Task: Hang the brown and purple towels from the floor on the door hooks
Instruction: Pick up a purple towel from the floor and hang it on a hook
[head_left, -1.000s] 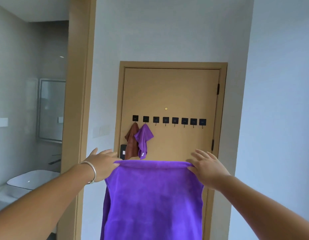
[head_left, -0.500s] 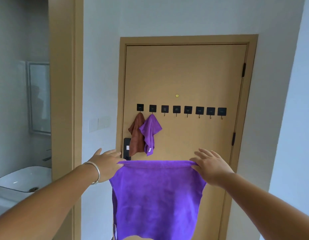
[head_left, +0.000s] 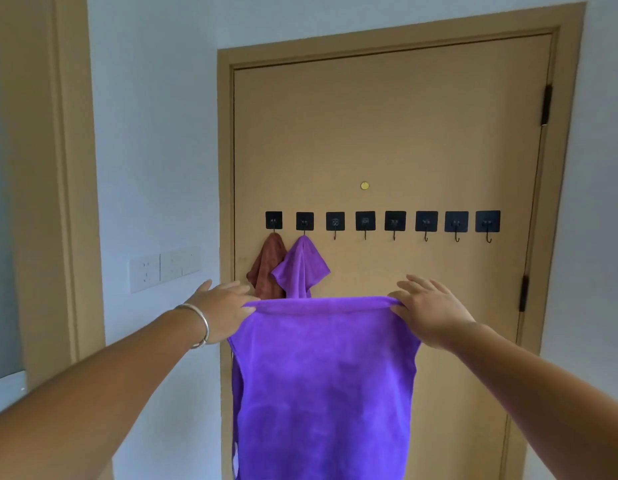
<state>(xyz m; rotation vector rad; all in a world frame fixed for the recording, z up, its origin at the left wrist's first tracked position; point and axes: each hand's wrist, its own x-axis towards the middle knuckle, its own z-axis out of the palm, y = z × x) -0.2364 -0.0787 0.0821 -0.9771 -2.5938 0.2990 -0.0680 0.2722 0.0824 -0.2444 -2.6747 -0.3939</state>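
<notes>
Soft, even daylight fills the view, with faint shadows and no glare. Wide-angle distortion bows the door frame (head_left: 225,202); detail looks slightly soft throughout.

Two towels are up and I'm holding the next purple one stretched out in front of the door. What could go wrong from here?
1. The left hand and right hand hold the purple towel only by its top corners, spread flat, so a small hook may not catch the wide edge; bunch a corner first.
2. The third hook is next to the hung purple towel; reaching in could knock it off.
</notes>
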